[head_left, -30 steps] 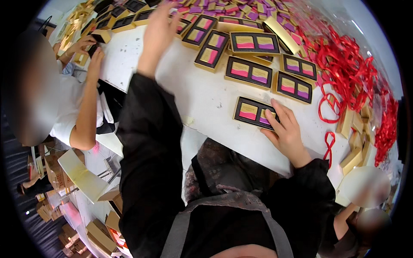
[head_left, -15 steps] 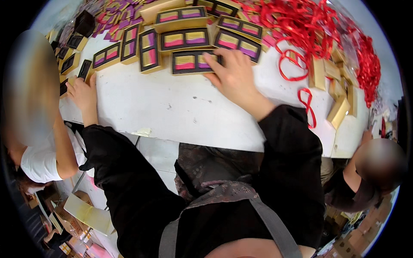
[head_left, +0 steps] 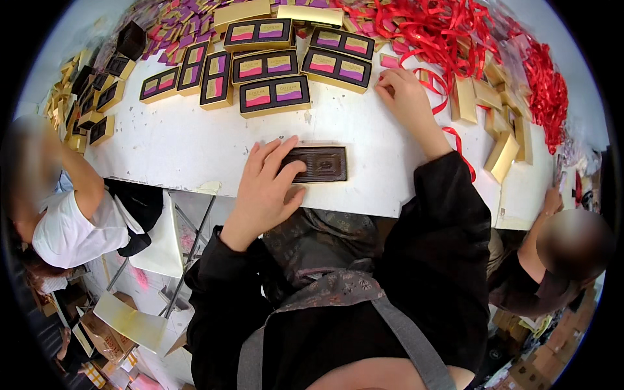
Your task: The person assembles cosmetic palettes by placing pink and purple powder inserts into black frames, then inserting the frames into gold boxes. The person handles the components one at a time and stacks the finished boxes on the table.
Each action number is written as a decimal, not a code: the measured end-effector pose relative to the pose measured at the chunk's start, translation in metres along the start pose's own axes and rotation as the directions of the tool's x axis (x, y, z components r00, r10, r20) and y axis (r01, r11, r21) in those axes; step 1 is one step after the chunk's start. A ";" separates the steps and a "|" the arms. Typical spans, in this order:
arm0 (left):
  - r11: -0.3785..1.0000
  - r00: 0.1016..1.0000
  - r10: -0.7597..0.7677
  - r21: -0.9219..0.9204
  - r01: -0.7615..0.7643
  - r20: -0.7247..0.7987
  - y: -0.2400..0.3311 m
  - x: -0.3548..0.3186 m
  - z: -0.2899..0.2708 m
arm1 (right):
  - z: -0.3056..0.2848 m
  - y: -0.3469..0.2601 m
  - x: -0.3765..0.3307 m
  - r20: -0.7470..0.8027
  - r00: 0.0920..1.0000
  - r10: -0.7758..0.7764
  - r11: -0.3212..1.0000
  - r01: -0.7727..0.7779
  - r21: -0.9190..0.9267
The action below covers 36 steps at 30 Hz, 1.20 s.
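Note:
A small gold box with an empty-looking dark brown ridged insert (head_left: 328,164) lies near the table's front edge. My left hand (head_left: 260,185) grips its left end, fingertips over the insert and thumb at the near side. Further away on the right, my right hand (head_left: 411,107) hovers with loosely curled fingers, apart from one another, and nothing visible in them. A pink and gold square packet (head_left: 390,60) lies just beyond those fingertips. To the left stand gold boxes each with two packets inside, the nearest filled box (head_left: 275,96) among them.
A loose heap of purple and pink packets (head_left: 185,26) covers the far side. Tangled red ribbon (head_left: 432,36) piles at the far right, above several closed gold boxes (head_left: 502,156). More boxes (head_left: 109,95) stand far left. People sit at the left and right.
My left hand has come from the far left to the front middle, with the box now under it. My right hand has left the filled box and moved right.

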<state>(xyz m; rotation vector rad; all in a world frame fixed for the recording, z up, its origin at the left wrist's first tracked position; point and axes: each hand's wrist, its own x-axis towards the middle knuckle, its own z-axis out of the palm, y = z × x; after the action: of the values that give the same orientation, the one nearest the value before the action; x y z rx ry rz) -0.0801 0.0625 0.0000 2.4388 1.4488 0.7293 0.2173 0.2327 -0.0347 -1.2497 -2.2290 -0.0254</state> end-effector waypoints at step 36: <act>0.962 1.000 0.008 -0.272 -0.001 0.025 -0.024 0.007 0.011 | -0.043 -0.161 -0.019 0.414 0.558 -0.719 0.635 0.770 0.067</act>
<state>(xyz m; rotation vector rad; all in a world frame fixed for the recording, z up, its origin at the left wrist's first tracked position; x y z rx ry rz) -0.0898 0.0814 -0.0170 2.2344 1.2412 0.8346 0.1183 0.1154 0.0333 -0.2398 -3.0214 -0.2590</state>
